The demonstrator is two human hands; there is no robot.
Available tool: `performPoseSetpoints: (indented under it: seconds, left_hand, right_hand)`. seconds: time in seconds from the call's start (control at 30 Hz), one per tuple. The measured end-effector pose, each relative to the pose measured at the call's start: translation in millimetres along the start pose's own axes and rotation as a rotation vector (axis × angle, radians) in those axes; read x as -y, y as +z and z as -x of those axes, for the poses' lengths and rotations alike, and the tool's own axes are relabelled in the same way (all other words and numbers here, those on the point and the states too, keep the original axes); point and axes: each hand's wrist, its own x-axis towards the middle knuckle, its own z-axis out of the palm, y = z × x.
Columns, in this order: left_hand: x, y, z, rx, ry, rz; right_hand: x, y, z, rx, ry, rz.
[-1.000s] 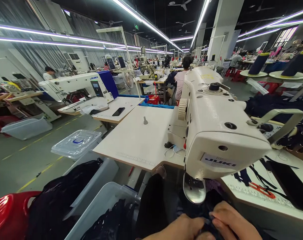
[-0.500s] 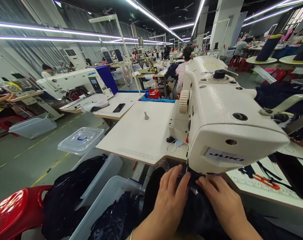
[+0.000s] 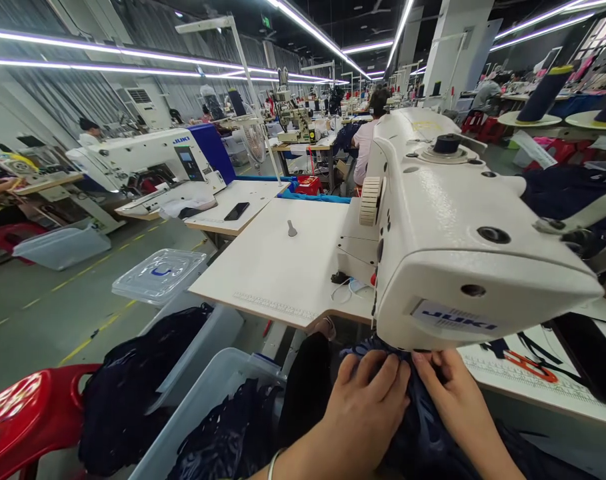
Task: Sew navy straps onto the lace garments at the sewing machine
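A white JUKI sewing machine [image 3: 453, 233] stands on a pale table [image 3: 283, 267] right in front of me. Under its head lies dark navy fabric [image 3: 413, 427]. My left hand [image 3: 367, 407] presses on this fabric just below the machine head, fingers curled over a fold. Beside it, my right hand [image 3: 447, 400] pinches the same fabric, with its fingertips at the underside of the head. The needle area is hidden by the machine head and my hands.
Clear plastic bins [image 3: 203, 407] with dark fabric [image 3: 137, 380] stand at lower left beside a red stool [image 3: 23, 420]. Red scissors [image 3: 530, 365] and dark strips lie on the table at right. A phone [image 3: 236, 211] rests on the neighbouring table. Other workers sit at machines behind.
My hands rose from the bottom edge up to the machine head with the fabric. Since half a second ago both have curled tighter on the fabric and the view has shifted slightly.
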Motion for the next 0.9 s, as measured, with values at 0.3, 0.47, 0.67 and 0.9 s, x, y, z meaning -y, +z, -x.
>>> performPoseSetpoints:
  seconds: [0.3,0.47,0.67,0.9]
  left_hand:
    - [-4,1.0,-4,-0.011,-0.024,-0.002]
    - [-3,1.2,-5,-0.013,-0.023,0.009]
    - [-2,-1.0,-5,-0.02,-0.015,0.049]
    - [0,2.0,-4,-0.038,-0.04,0.035]
  right_hand:
    - [-5,1,-4,-0.034,-0.007,0.034]
    - [-9,1,-2,-0.024,-0.01,0.046]
    - [-13,1,-2,-0.001,0.027,0.044]
    - [-7,-6,-6,0.072,0.124,0.132]
